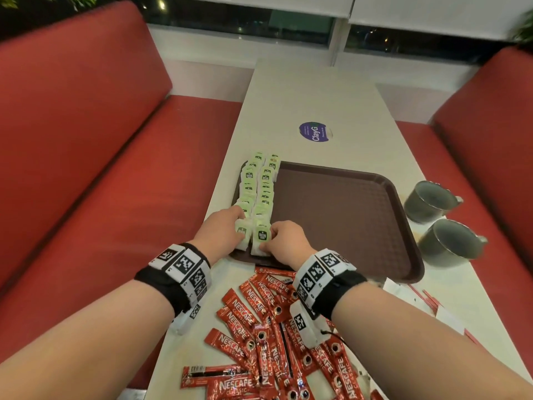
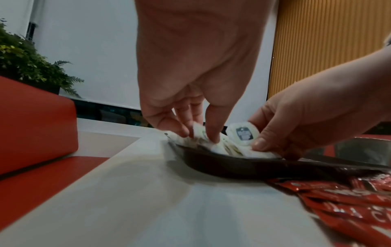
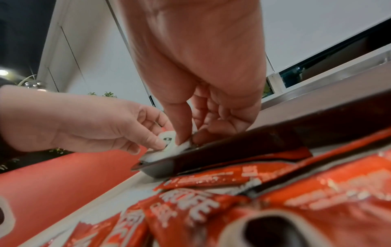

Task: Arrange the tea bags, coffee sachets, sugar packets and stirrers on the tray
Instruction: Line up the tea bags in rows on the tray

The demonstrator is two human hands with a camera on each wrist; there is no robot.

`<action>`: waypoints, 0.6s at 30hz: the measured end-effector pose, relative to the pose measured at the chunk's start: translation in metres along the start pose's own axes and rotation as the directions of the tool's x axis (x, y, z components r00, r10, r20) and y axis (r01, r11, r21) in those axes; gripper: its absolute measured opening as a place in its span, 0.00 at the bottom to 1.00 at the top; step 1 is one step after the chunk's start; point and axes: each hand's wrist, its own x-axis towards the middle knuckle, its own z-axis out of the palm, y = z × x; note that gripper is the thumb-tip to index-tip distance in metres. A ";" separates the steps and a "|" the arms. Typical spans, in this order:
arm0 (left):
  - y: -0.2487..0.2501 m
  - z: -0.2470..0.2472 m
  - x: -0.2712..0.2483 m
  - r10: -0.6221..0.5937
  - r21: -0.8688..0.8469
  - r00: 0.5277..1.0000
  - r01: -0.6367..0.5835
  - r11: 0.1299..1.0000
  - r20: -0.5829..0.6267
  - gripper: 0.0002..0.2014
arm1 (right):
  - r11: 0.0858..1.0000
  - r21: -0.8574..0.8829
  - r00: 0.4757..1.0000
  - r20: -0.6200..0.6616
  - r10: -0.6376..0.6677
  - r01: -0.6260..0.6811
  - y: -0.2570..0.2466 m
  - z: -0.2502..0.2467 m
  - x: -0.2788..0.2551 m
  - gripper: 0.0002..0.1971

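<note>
A brown tray (image 1: 340, 215) lies on the pale table. Two rows of green tea bags (image 1: 261, 194) run along its left side. My left hand (image 1: 240, 223) pinches the nearest tea bag of the left row (image 1: 241, 235). My right hand (image 1: 268, 241) pinches the nearest tea bag of the right row (image 1: 262, 238) with thumb and curled fingers. The left wrist view shows my left hand (image 2: 198, 133), my right hand (image 2: 260, 142) and its tea bag (image 2: 243, 133) standing tilted above the tray rim (image 2: 222, 165). Red coffee sachets (image 1: 259, 327) lie heaped under my wrists. White packets and red-striped sticks (image 1: 432, 301) lie at the right.
Two grey cups (image 1: 429, 202) (image 1: 450, 243) stand right of the tray. A round purple sticker (image 1: 314, 131) marks the table beyond it. Red benches (image 1: 86, 168) (image 1: 490, 140) flank the table. The tray's middle and right are bare.
</note>
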 end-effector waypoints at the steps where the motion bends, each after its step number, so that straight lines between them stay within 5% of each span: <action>1: 0.000 0.000 -0.001 0.007 0.012 1.000 -0.007 1.000 0.006 0.19 | 1.000 -0.020 1.000 -0.006 -0.002 0.002 0.000 0.000 0.001 0.17; 18: 0.006 0.006 -0.001 -0.073 0.099 0.997 0.073 0.992 0.003 0.10 | 0.998 -0.064 0.999 -0.036 0.023 -0.025 0.001 0.004 0.010 0.16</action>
